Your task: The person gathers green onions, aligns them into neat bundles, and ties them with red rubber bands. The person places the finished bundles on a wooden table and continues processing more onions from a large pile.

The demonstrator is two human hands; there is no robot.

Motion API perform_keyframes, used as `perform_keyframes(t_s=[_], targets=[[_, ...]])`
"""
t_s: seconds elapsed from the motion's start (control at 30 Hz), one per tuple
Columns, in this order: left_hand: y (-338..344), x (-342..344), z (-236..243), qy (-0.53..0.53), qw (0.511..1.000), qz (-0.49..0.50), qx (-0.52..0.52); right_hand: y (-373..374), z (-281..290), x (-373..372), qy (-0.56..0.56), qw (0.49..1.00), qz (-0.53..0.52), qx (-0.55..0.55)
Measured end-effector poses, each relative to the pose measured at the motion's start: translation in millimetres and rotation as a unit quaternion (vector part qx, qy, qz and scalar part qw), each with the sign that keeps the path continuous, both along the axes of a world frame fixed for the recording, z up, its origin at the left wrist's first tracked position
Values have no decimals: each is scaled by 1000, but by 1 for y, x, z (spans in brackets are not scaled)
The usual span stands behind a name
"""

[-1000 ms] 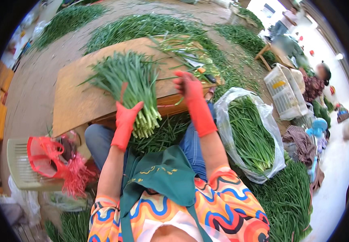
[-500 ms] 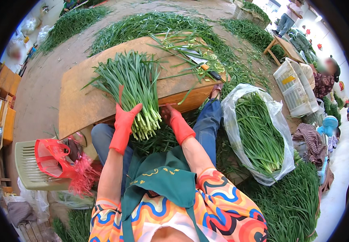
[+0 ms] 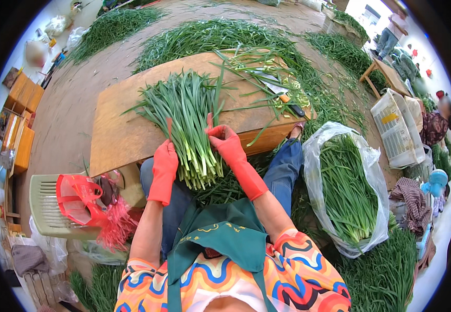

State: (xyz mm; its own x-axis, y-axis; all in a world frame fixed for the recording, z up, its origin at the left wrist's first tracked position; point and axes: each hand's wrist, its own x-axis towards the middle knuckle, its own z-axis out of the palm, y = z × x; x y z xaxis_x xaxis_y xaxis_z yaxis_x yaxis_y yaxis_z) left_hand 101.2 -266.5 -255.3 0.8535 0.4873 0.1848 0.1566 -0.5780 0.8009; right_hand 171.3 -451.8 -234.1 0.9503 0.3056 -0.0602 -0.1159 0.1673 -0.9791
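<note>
A thick bunch of garlic chives [image 3: 183, 119] lies on the wooden board [image 3: 116, 125], its leaves pointing away and its pale cut ends hanging over the near edge. At its left side, my left hand [image 3: 165, 166] in a red glove pinches one end of a thin red strip [image 3: 169, 126]. Across the bunch, my right hand [image 3: 229, 148], also gloved in red, pinches another red end standing up. The middle of the strip is hidden, apparently under the stalks. To the right on the board lies a knife [image 3: 286, 98] among loose trimmings.
Right of my leg stands a clear plastic bag [image 3: 376, 171] full of chives. A chair [image 3: 46, 208] at left holds a red bag [image 3: 77, 197] and red strips [image 3: 116, 226]. Heaps of chives [image 3: 210, 39] cover the floor beyond the board. A white crate [image 3: 394, 130] and people are at right.
My right hand has risen from beneath the board's near edge to the bunch's right side, bringing up a strip end. My left fingers have closed on the other end. The whole view has shifted slightly.
</note>
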Motion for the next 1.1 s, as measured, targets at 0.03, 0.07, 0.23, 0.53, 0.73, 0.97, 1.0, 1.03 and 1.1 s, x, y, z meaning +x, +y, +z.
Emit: perform_keyframes(t_s=[0.03,0.07,0.23,0.53,0.73,0.97,1.0,1.03,1.1], targets=[[-4,0,9,-15,998,9,65,3,-3,1,-6,1000,2,7],[-7,0,19,-1,998,-3,58,5,-2,2,-12,1000,2,16],[-5,-2,34,41,998,-5,57,16,1,11,1,999,25,-43],[2,-6,17,-10,999,48,-12,-63,-76,-16,215,967,-126,59],[13,-6,12,20,966,87,-244,-31,-142,-17,446,870,-25,210],[9,-8,13,-23,922,56,-383,-21,-112,5,383,858,-77,334],[3,-9,18,-34,918,56,-392,-22,-102,5,380,871,-103,295],[2,-11,18,-30,929,54,-366,-21,-87,3,376,881,-128,258],[-2,-7,21,-10,958,56,-282,-21,-102,11,344,904,-139,215]])
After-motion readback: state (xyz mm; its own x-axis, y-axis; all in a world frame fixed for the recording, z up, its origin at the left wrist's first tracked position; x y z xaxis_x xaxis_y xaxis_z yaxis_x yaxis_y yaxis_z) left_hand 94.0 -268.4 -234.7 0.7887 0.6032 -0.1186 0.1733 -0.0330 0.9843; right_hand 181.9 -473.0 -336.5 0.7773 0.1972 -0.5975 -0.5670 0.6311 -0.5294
